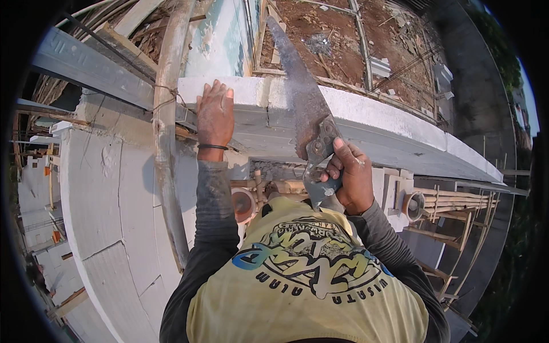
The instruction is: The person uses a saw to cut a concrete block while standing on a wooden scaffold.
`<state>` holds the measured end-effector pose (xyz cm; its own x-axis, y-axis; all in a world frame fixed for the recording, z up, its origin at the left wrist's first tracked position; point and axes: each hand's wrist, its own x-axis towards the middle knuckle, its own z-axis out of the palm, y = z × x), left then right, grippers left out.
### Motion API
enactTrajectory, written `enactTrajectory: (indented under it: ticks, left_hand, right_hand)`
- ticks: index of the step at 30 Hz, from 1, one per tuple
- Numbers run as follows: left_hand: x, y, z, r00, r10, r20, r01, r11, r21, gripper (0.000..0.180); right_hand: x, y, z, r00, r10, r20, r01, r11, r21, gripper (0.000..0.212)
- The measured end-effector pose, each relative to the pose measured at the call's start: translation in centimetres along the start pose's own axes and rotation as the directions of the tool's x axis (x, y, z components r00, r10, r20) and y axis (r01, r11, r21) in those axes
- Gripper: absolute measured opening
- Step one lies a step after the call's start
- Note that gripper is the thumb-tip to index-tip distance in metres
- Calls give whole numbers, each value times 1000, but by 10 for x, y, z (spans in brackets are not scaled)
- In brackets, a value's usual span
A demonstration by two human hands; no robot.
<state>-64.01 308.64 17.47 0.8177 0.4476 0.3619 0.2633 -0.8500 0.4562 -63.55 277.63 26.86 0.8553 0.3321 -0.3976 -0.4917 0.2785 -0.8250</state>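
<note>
A hand saw (303, 86) with a rusty, worn blade points away from me across the top of a white lightweight-block wall (394, 110). My right hand (354, 178) is wrapped round its grey handle, just on my side of the wall. The blade passes over the wall's top edge, right of a vertical joint between blocks; whether its teeth touch the block I cannot tell. My left hand (215, 117) rests with fingers stretched out over the wall's top edge, left of that joint, holding nothing.
A wooden post (166, 126) with wire tied round it stands left of my left hand, beside a metal beam (94, 68). Below are bamboo scaffold poles (457, 200) and an orange bucket (244, 206). Reddish soil with debris (320, 40) lies beyond the wall.
</note>
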Motion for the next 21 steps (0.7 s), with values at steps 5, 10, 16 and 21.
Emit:
enactTrajectory:
  ticks: [5,10,16,21]
  left_hand:
    - [8,-19,-2,999,34,7,-33,999,-17,49]
    - [8,9,-22,993,-114,21,115,987,-113,53]
    - [9,1,-15,996,-80,38,83,994,-65,54]
    - [11,18,-23,988,-143,62,148,984,-100,54]
  right_hand:
    - [58,13,17,988,-102,-116,109,993,54,29]
    - [-1,15,16,999,-21,-40,19,998,-55,29]
    - [63,0,15,983,-152,-100,167,973,162,25]
    - [-3,32,23,999,23,-28,-20,995,98,24]
